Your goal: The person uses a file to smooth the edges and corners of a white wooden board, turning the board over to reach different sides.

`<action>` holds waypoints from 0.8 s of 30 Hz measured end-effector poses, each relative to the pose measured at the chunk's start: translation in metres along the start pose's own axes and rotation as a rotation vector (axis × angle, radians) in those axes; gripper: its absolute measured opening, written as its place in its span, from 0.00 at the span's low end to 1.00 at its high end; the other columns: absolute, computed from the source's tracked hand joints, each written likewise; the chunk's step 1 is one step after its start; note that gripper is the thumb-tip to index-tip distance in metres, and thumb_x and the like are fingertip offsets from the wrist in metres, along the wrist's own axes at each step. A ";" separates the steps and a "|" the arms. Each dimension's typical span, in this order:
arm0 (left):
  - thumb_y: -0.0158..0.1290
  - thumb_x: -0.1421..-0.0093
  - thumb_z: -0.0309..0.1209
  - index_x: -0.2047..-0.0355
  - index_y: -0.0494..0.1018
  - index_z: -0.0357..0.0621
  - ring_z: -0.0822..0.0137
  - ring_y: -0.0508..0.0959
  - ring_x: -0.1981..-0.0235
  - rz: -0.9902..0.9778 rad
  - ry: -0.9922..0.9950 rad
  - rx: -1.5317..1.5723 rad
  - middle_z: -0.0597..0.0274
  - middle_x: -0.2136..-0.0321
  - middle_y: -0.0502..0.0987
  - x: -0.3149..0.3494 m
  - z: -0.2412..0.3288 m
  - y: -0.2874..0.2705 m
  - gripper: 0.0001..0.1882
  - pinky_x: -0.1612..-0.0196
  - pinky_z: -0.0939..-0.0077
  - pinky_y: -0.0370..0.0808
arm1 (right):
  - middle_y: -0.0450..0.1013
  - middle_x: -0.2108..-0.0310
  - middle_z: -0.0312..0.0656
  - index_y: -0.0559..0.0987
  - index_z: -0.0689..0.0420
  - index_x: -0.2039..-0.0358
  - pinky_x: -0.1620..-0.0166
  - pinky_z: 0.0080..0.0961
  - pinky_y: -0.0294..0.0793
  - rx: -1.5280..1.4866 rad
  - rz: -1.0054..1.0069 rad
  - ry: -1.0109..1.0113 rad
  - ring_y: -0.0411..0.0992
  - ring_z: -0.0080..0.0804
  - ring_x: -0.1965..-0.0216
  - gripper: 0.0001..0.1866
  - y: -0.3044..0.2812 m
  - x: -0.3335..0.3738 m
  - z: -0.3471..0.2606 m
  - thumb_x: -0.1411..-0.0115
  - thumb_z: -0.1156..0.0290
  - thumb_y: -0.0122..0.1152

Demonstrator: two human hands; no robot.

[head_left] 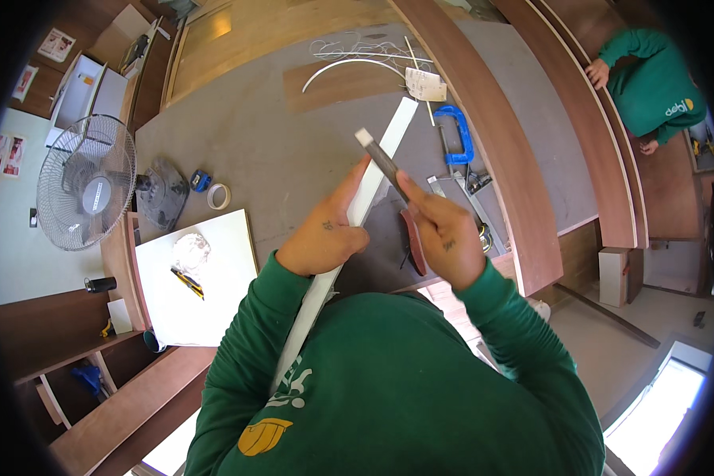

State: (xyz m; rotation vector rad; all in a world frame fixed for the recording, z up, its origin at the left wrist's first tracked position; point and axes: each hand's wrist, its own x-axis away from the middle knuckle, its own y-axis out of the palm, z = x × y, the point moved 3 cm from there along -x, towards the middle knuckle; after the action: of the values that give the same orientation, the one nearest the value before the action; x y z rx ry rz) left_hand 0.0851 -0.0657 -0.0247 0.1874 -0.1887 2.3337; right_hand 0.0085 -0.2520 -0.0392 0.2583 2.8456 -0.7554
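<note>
My left hand is closed around a long white strip, which runs slantwise from my lap up over the table. In my right hand is a flat, dark grey-brown bar with a pale end, perhaps a file. The bar crosses over the strip's edge a little above my left hand; I cannot tell whether the two touch. A dark red, curved object shows beside my right hand, partly covered by it.
A blue clamp and a metal square lie right of my hands. Long brown boards stretch along the right. To the left are a fan, tape roll and white panel with a cutter. A co-worker stands far right.
</note>
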 end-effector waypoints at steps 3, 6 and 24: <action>0.48 0.56 0.17 0.24 0.48 0.42 0.66 0.62 0.34 0.011 0.060 -0.037 0.55 0.31 0.61 -0.004 -0.003 0.000 0.55 0.35 0.77 0.60 | 0.78 0.63 0.57 0.77 0.48 0.37 0.59 0.34 0.76 -0.011 0.077 -0.040 0.77 0.48 0.66 0.26 0.002 -0.015 0.003 0.34 0.79 0.53; 0.48 0.52 0.16 0.23 0.47 0.42 0.70 0.70 0.44 -0.003 0.048 -0.088 0.55 0.33 0.63 -0.003 -0.002 0.001 0.52 0.46 0.80 0.70 | 0.78 0.64 0.57 0.76 0.47 0.36 0.59 0.35 0.77 -0.056 0.129 0.012 0.78 0.47 0.65 0.26 -0.002 -0.059 0.019 0.34 0.79 0.54; 0.48 0.59 0.18 0.23 0.47 0.43 0.66 0.60 0.32 -0.006 -0.066 0.018 0.57 0.31 0.62 -0.001 0.001 0.002 0.57 0.36 0.77 0.62 | 0.79 0.62 0.54 0.76 0.49 0.36 0.57 0.31 0.76 -0.064 0.036 0.020 0.76 0.42 0.65 0.26 0.009 -0.010 0.000 0.33 0.78 0.51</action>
State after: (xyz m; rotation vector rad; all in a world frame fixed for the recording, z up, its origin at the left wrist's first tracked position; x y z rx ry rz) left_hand 0.0846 -0.0678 -0.0246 0.2735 -0.1991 2.3257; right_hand 0.0201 -0.2453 -0.0415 0.3088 2.8694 -0.6565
